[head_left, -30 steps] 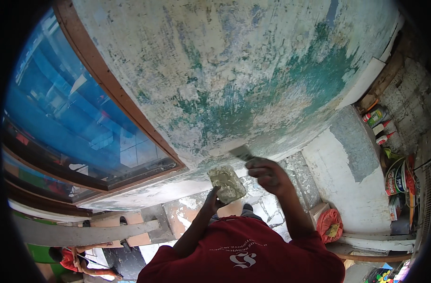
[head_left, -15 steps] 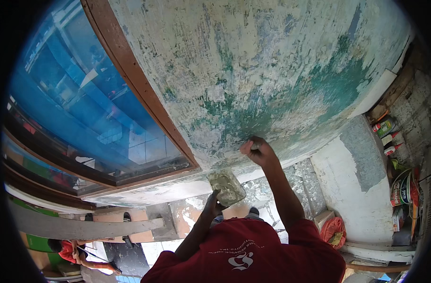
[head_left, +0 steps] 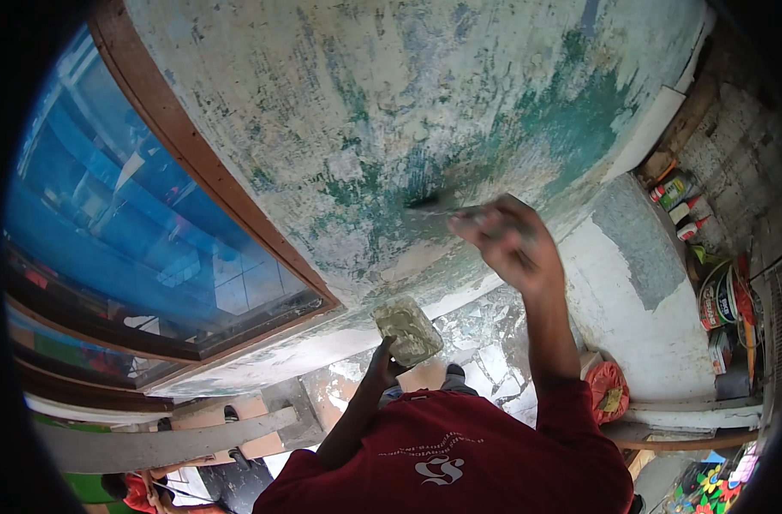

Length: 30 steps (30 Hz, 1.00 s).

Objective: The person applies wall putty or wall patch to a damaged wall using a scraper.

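My left hand [head_left: 386,361] grips the near edge of a small rectangular container [head_left: 408,330], its top smeared with thick grey-green paste. In my right hand [head_left: 515,244], smeared by motion, is a small trowel [head_left: 425,204]; its dark blurred blade points left, at or just off the wall. The wall [head_left: 348,103] is patchy, with pale paint worn off to green and grey. Whether the blade touches it I cannot tell.
A brown-framed window [head_left: 211,158] borders the wall on the left. On the right are bottles [head_left: 672,190], a paint can [head_left: 718,295] and a red plastic bag [head_left: 608,390]. A curved grey bench [head_left: 164,445] is at lower left, near another person [head_left: 143,493]. Pale flakes litter the floor.
My right hand has lifted away from the low part of the wall, up and to the right, and the trowel blade now shows. The left hand still holds the container. The view has shifted slightly.
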Available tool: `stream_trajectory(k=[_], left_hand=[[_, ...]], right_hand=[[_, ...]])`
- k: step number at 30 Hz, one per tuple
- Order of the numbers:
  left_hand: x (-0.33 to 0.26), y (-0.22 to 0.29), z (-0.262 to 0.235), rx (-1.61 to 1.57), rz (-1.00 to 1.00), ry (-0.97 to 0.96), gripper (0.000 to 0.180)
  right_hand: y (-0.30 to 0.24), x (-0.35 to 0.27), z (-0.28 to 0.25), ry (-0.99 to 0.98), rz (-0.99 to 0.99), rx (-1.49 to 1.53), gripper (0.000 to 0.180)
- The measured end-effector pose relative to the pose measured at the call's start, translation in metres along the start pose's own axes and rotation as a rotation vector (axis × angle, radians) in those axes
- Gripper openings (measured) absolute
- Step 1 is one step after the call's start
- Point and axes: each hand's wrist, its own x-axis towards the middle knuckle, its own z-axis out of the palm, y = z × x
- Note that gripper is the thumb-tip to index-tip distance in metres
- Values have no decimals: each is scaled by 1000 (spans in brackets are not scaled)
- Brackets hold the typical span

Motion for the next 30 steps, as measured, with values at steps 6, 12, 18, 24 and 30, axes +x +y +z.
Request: stream_trajectory(k=[6, 12, 18, 24, 30], left_hand=[[21, -25, -24, -28, 28, -168, 65], [37, -44, -57, 72, 170, -222, 53], [24, -38, -45, 92, 239, -226, 46], [1, -14, -26, -75, 157, -158, 47], [18, -14, -19, -128, 84, -184, 50]], right_hand=[[21, -44, -54, 33, 206, 118, 14], [73, 41, -203, 364, 407, 565, 11], [50, 91, -242, 139, 369, 498, 15], [12, 106, -174, 54, 482, 570, 21], [-34, 91, -84, 68, 486, 610, 21]])
